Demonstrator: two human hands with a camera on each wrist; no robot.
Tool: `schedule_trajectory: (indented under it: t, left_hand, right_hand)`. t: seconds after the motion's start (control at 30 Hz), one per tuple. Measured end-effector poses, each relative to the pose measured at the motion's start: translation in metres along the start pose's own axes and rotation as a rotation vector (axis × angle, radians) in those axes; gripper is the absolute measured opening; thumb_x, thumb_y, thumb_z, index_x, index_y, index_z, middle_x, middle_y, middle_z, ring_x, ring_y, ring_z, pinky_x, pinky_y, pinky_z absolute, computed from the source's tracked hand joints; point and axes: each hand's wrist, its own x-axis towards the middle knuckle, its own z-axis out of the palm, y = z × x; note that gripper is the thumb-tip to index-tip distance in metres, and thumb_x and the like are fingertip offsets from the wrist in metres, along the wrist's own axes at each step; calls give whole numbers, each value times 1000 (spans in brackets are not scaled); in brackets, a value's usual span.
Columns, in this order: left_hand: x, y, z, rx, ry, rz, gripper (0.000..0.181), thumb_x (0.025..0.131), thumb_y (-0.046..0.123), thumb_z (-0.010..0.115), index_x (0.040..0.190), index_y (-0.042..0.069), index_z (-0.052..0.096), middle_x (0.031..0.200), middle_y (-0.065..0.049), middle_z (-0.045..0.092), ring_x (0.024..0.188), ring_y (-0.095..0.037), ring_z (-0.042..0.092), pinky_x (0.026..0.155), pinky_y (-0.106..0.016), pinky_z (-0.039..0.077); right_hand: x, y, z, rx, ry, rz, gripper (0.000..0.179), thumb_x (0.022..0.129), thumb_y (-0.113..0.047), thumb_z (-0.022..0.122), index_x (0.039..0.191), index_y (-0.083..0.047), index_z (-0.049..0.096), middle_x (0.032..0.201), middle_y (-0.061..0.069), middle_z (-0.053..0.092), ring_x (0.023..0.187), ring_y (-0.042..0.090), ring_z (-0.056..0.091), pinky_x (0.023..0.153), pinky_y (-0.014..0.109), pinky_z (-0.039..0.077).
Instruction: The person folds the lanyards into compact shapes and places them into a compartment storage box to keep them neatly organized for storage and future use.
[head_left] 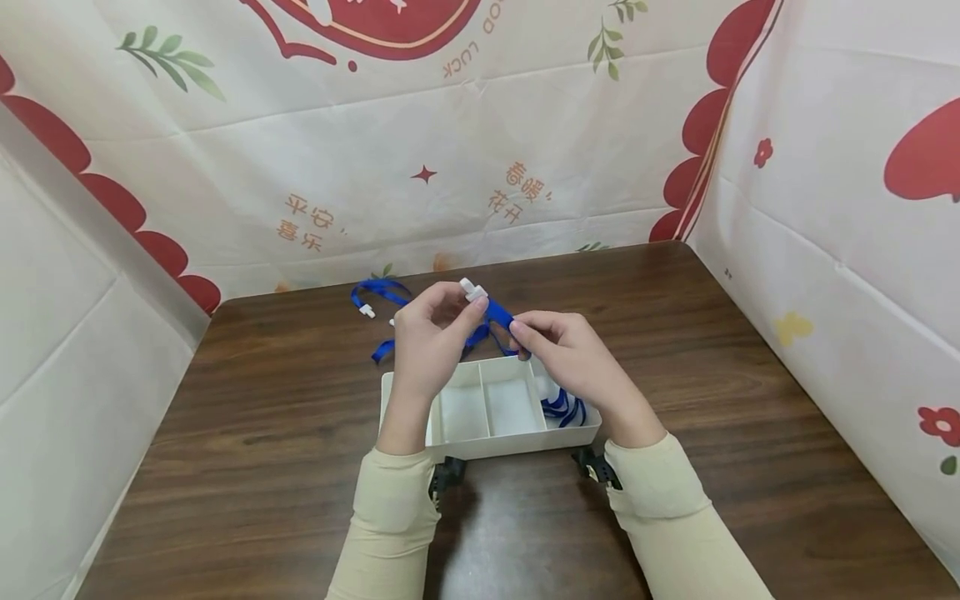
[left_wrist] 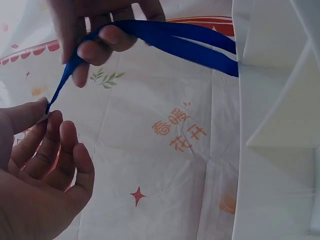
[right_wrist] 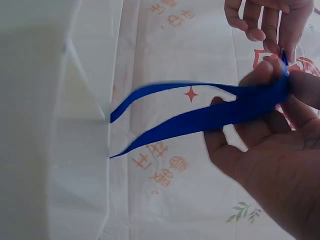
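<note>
A blue lanyard (head_left: 498, 314) with a white plastic clip (head_left: 474, 292) is held up between both hands, above the back edge of a white divided tray (head_left: 517, 444). My left hand (head_left: 427, 342) pinches the clip end between thumb and index finger, its other fingers loosely bent. Just to the right, my right hand (head_left: 576, 354) pinches the strap between thumb and fingers. In the right wrist view two lengths of the strap (right_wrist: 190, 120) run from the right hand (right_wrist: 272, 142) down behind the tray wall. More blue lanyards (head_left: 564, 408) lie in the tray's right-hand compartment.
Behind the tray, another blue lanyard (head_left: 382, 285) lies on the brown wooden table (head_left: 262, 433), with its white clip (head_left: 367, 311) beside it. A printed cloth (head_left: 390, 133) hangs along the table's back edge, and white cloth walls stand on both sides.
</note>
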Motion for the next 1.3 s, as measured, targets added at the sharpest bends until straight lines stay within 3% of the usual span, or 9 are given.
schedule_trajectory:
  t: [0.13,0.3,0.5,0.73,0.93,1.13,1.23,1.3]
  left_hand:
    - [-1,2,-3,-96,-19,-41,17,98,15,78,110,3,76,103,-15,76,93,-18,73,84,-24,62]
    - [0,3,-5,-175,-26,-53,18,98,14,77,111,1,75,108,-17,76,94,-14,74,85,-26,64]
    - [2,2,-8,-183,16,-53,19,99,15,77,110,1,75,108,-17,77,94,-14,75,86,-27,64]
    - [5,2,-13,-175,86,-108,18,98,14,78,110,1,77,108,-16,78,92,-14,75,82,-26,63]
    - [7,3,-18,-177,123,-130,18,97,13,78,111,1,77,106,-11,78,93,-13,73,80,-24,61]
    - [8,8,-20,-250,136,-38,14,97,9,77,108,0,76,100,0,78,89,-17,74,82,-25,64]
    - [6,10,-22,-298,80,41,9,96,4,77,103,10,77,99,6,77,91,-14,74,85,-24,63]
    - [4,11,-25,-336,9,91,22,96,-1,74,101,20,78,101,9,77,95,-13,74,87,-24,62]
  right_hand:
    - [1,1,-3,-33,17,55,23,108,-24,65,116,-7,79,99,13,78,95,24,70,92,38,55]
    - [1,1,-3,10,7,76,19,105,-19,68,115,-6,78,99,19,79,92,25,74,94,43,55]
    - [-1,-1,-4,36,-17,42,21,104,-14,69,123,-5,72,101,13,82,92,22,79,99,48,60]
    - [-3,-5,-10,-40,-87,38,14,104,-13,70,110,-4,79,93,10,81,91,24,76,93,43,59]
    - [-2,-3,-15,-85,-110,70,14,104,-15,69,110,-6,79,94,10,80,94,26,73,94,47,58]
    - [0,-3,-18,-151,-114,100,15,105,-14,68,112,-5,78,97,10,80,92,22,74,91,43,63]
    - [2,-1,-20,-204,-80,82,13,105,-12,68,114,-7,75,98,11,81,91,21,76,88,41,63]
    - [4,0,-23,-239,-29,27,9,105,-11,68,113,-9,72,99,10,82,92,21,77,88,39,60]
